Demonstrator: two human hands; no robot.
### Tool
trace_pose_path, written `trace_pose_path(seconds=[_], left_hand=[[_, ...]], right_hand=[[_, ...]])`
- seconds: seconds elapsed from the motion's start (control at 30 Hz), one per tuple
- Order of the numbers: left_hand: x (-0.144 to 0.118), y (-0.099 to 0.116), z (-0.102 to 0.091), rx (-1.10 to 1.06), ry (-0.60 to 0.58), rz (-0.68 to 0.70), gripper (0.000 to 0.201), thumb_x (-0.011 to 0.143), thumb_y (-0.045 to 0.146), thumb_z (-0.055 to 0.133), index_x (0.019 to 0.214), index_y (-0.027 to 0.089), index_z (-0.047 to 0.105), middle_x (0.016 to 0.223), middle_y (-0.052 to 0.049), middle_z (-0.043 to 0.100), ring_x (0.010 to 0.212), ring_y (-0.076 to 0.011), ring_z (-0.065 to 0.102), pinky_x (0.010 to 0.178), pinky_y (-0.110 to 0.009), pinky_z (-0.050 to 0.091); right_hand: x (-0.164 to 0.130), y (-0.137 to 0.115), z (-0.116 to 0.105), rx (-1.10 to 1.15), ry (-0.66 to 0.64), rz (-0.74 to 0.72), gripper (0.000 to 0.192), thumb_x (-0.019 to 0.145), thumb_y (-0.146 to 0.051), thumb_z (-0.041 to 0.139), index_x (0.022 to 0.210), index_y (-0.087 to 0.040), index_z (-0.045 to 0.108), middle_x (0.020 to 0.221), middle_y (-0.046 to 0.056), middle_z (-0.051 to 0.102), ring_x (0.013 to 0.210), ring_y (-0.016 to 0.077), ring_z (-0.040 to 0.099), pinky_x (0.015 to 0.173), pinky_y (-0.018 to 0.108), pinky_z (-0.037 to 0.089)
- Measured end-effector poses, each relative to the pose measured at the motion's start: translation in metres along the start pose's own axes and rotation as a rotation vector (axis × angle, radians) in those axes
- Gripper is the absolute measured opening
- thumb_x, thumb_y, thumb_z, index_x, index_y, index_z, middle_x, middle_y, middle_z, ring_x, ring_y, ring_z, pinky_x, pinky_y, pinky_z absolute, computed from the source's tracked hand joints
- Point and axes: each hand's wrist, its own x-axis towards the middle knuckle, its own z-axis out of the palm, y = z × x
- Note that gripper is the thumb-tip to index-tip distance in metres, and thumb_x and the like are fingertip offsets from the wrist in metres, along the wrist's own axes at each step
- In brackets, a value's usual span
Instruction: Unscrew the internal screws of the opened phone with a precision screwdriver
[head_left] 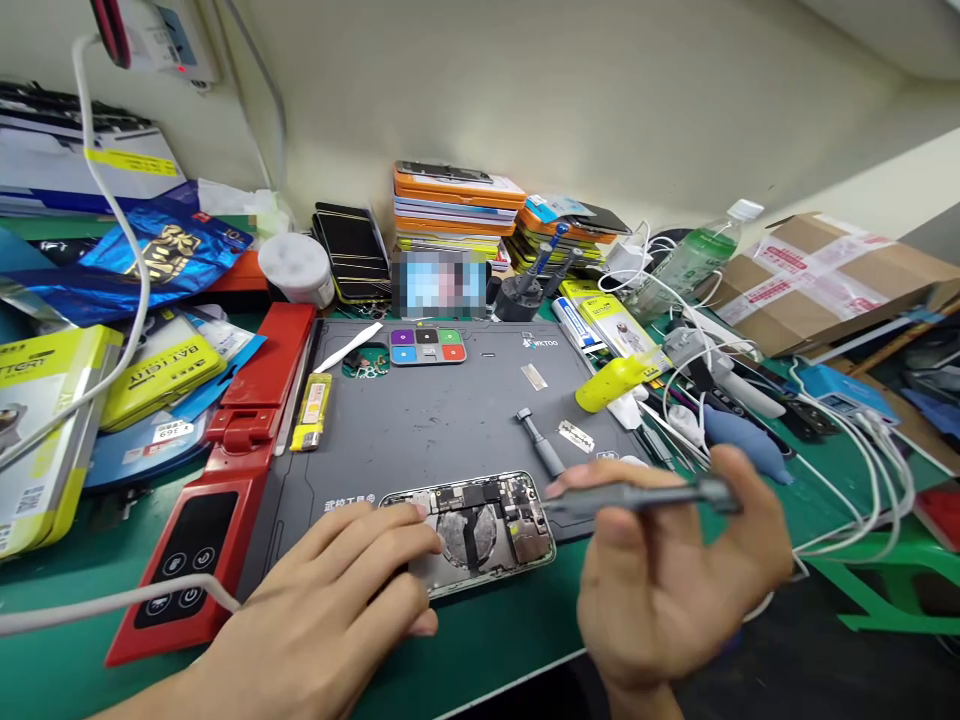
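Note:
An opened phone (484, 530) lies on the near edge of a grey work mat (442, 410), its circuit boards and round coil exposed. My left hand (337, 600) rests flat on the phone's left part, fingers pressing on it. My right hand (675, 580) grips a grey screwdriver (637, 497) held almost level, its tip pointing left at the phone's right edge. A second grey tool (541, 442) and a razor blade (576, 434) lie on the mat just behind.
A red heating device (217, 480) stands left of the mat, a yellow lighter (313, 411) beside it. Phone stacks (450, 210), a yellow bottle (615, 380), white cables (840, 430), a cardboard box (825, 270) and a water bottle (686, 255) crowd the back and right.

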Motion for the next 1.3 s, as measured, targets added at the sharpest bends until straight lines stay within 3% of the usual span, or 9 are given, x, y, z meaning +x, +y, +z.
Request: trace_pose_path(seconds=[0.03, 0.13, 0.27, 0.53, 0.8, 1.03, 1.17, 1.3], left_hand=[[0.001, 0.001, -0.002, 0.008, -0.008, 0.035, 0.034, 0.12, 0.022, 0.04, 0.105, 0.025, 0.071, 0.132, 0.003, 0.078, 0.133, -0.0174, 0.065, 0.12, -0.033, 0.039], [0.007, 0.003, -0.006, 0.055, -0.018, 0.141, 0.037, 0.121, 0.024, 0.039, 0.106, 0.022, 0.074, 0.133, 0.003, 0.08, 0.134, -0.0141, 0.068, 0.129, -0.028, 0.034], [0.011, 0.003, -0.008, 0.097, -0.014, 0.166, 0.038, 0.121, 0.023, 0.04, 0.107, 0.02, 0.076, 0.132, 0.004, 0.082, 0.129, -0.013, 0.073, 0.13, -0.026, 0.036], [0.011, 0.002, -0.007, 0.105, -0.041, 0.167, 0.038, 0.119, 0.019, 0.041, 0.105, 0.02, 0.076, 0.132, 0.003, 0.082, 0.126, -0.015, 0.075, 0.125, -0.027, 0.046], [0.012, 0.002, -0.008, 0.089, -0.047, 0.167, 0.037, 0.119, 0.02, 0.042, 0.103, 0.02, 0.074, 0.13, 0.003, 0.083, 0.124, -0.0142, 0.076, 0.131, -0.025, 0.034], [0.011, 0.001, -0.006, 0.085, -0.051, 0.167, 0.035, 0.119, 0.019, 0.043, 0.102, 0.019, 0.075, 0.132, 0.002, 0.082, 0.127, -0.0156, 0.074, 0.132, -0.027, 0.032], [0.011, 0.0, -0.007, 0.082, -0.056, 0.162, 0.036, 0.119, 0.019, 0.043, 0.104, 0.019, 0.075, 0.132, 0.003, 0.082, 0.127, -0.0154, 0.074, 0.133, -0.027, 0.03], [0.009, 0.001, -0.009, 0.06, -0.068, 0.152, 0.038, 0.12, 0.021, 0.041, 0.103, 0.018, 0.075, 0.132, 0.002, 0.082, 0.128, -0.0156, 0.074, 0.134, -0.027, 0.029]], right_hand=[[0.005, 0.007, -0.002, -0.011, 0.078, -0.007, 0.07, 0.107, -0.004, 0.048, 0.168, -0.033, 0.027, 0.109, 0.004, 0.069, 0.093, 0.0176, 0.072, 0.088, 0.039, 0.069], [0.012, 0.024, -0.007, -0.021, -0.021, 0.014, 0.067, 0.103, -0.004, 0.059, 0.163, -0.025, 0.04, 0.109, 0.006, 0.071, 0.099, 0.019, 0.075, 0.09, 0.039, 0.07], [0.007, 0.033, -0.007, -0.038, -0.143, -0.014, 0.069, 0.101, -0.002, 0.06, 0.163, -0.025, 0.039, 0.112, 0.007, 0.071, 0.103, 0.0197, 0.076, 0.09, 0.04, 0.071], [-0.003, 0.034, -0.006, -0.057, -0.216, -0.021, 0.069, 0.103, -0.004, 0.058, 0.165, -0.024, 0.036, 0.125, 0.011, 0.072, 0.106, 0.0208, 0.076, 0.095, 0.044, 0.07], [-0.006, 0.034, -0.006, -0.062, -0.242, -0.011, 0.071, 0.103, -0.002, 0.058, 0.166, -0.025, 0.034, 0.135, 0.013, 0.07, 0.113, 0.0182, 0.076, 0.098, 0.037, 0.068], [-0.005, 0.033, -0.006, -0.096, -0.234, -0.011, 0.069, 0.104, -0.003, 0.056, 0.166, -0.022, 0.033, 0.126, 0.012, 0.072, 0.109, 0.0193, 0.076, 0.095, 0.038, 0.068], [-0.001, 0.033, -0.005, -0.135, -0.236, -0.094, 0.072, 0.099, -0.001, 0.065, 0.163, -0.025, 0.04, 0.137, 0.011, 0.071, 0.107, 0.0187, 0.076, 0.095, 0.038, 0.067], [0.004, 0.032, -0.006, -0.161, -0.245, -0.166, 0.079, 0.094, -0.001, 0.074, 0.161, -0.032, 0.045, 0.135, 0.006, 0.075, 0.109, 0.0215, 0.075, 0.096, 0.042, 0.066]])
